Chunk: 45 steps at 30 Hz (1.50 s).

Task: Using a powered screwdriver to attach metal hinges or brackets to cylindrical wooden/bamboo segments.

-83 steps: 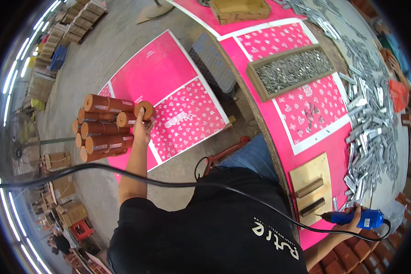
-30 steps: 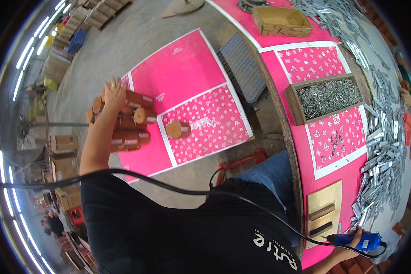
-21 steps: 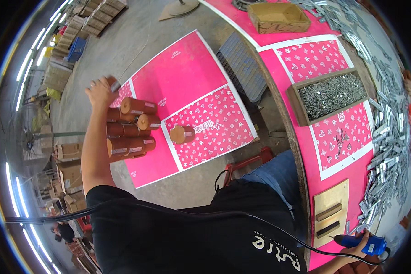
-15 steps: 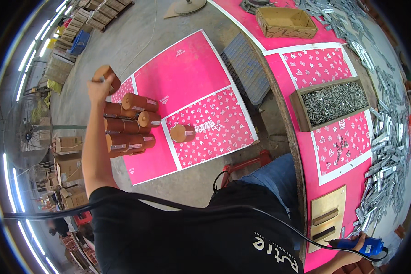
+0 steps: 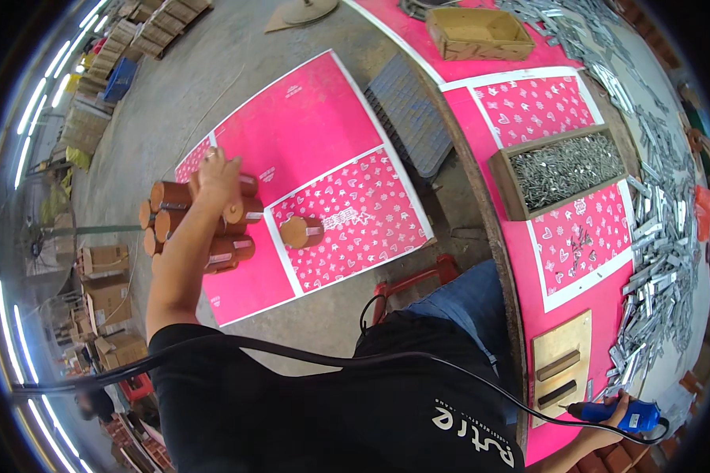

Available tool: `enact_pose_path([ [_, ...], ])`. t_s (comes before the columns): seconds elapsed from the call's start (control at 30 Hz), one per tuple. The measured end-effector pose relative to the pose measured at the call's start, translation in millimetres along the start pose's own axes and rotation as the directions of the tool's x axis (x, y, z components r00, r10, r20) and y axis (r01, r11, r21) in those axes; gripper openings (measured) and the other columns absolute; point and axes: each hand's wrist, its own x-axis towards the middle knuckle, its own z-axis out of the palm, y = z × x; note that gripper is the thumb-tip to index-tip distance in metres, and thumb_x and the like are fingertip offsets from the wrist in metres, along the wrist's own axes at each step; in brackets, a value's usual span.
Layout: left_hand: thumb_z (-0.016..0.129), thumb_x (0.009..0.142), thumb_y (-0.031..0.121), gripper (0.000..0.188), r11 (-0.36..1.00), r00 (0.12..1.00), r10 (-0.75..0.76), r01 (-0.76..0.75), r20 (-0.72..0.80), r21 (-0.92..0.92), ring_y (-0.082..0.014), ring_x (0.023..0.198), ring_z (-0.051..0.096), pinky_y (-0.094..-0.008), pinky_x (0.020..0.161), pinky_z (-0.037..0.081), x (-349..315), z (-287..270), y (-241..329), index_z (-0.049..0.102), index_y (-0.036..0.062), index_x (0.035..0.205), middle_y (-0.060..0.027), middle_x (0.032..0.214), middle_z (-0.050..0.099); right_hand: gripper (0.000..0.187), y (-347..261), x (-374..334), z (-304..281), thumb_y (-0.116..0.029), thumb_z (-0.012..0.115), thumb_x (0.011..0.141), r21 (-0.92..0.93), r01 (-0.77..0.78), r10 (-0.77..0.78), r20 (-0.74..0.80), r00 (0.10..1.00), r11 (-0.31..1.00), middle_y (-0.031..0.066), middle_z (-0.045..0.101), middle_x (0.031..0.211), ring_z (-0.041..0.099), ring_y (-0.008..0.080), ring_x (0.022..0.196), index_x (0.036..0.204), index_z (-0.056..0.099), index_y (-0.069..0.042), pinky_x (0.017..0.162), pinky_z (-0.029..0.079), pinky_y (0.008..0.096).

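My left hand (image 5: 219, 177) is over the top of a stack of reddish-brown, round-ended blocks (image 5: 170, 195). Its fingertips are hidden behind the hand, so I cannot make out whether it grips the block beneath. Pale metal strips show along several blocks' sides. One brown block (image 5: 300, 232) lies apart on the patterned pink sheet. At the lower right, my right hand (image 5: 619, 413) is closed around a blue electric screwdriver (image 5: 643, 416) with a black cable (image 5: 481, 385). Its tip points at a light wooden board (image 5: 561, 331) bearing two dark wooden bars (image 5: 558, 366).
A wooden box of screws (image 5: 521, 193) stands on the pink-covered bench, with loose screws beside it. Silvery metal strips (image 5: 655, 292) are heaped along the bench's right side. Farther back is a cardboard tray (image 5: 481, 49). A grey plastic pallet (image 5: 412, 118) lies between sheet and bench.
My left hand has come down and to the right from beyond the stack, and the block it held up is no longer visible in it. The right hand keeps hold of the screwdriver.
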Motion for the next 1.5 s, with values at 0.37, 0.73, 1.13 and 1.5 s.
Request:
enact_pose_path([
  [0.37, 0.073, 0.071, 0.021, 0.069, 0.949, 0.949, 0.079, -0.165, 0.305, 0.267, -0.0234, 0.124, 0.049, -0.0507, 0.098, 0.033, 41, 24, -43, 0.046, 0.0096, 0.134, -0.0079, 0.13, 0.056, 0.026, -19, -17, 18, -0.017, 0.062, 0.086, -0.12, 0.041, -0.039, 0.017, 0.999, 0.992, 0.0071, 0.059, 0.08, 0.053, 0.0136, 0.068, 0.097, 0.064, 0.007, 0.062, 0.043, 0.0255],
  [0.73, 0.078, 0.071, 0.025, 0.054, 0.953, 0.938, -0.049, -0.059, 0.342, 0.298, -0.0215, 0.121, 0.051, -0.0548, 0.096, 0.034, 57, 69, -25, 0.061, 0.0102, 0.121, -0.0059, 0.126, 0.06, 0.026, -11, -11, 15, -0.017, 0.06, 0.087, -0.154, 0.034, -0.032, 0.014, 0.999, 0.988, 0.0076, 0.06, 0.085, 0.053, 0.0137, 0.068, 0.097, 0.066, 0.006, 0.06, 0.044, 0.0257],
  [1.13, 0.086, 0.061, 0.039, 0.075, 0.648, 0.921, -0.384, 0.22, -0.064, -0.729, -0.0357, 0.107, 0.059, -0.0431, 0.089, 0.048, 35, 6, -64, 0.051, 0.0006, 0.115, -0.0203, 0.113, 0.062, 0.024, -9, -1, 16, -0.02, 0.064, 0.085, -0.145, 0.057, -0.049, 0.058, 0.997, 0.988, 0.0044, 0.057, 0.07, 0.053, 0.0123, 0.061, 0.094, 0.067, 0.003, 0.057, 0.043, 0.0245],
  [1.5, 0.087, 0.062, 0.034, 0.09, -0.031, 0.296, -0.955, 0.013, 0.034, -0.999, -0.0371, 0.115, 0.053, -0.0428, 0.099, 0.042, 17, 80, 24, 0.041, -0.0073, 0.129, -0.0238, 0.124, 0.052, 0.02, -22, -23, 20, -0.013, 0.067, 0.083, -0.143, 0.045, -0.05, -0.036, 0.998, 0.989, 0.0065, 0.06, 0.075, 0.054, 0.0125, 0.061, 0.09, 0.064, 0.004, 0.054, 0.045, 0.0251],
])
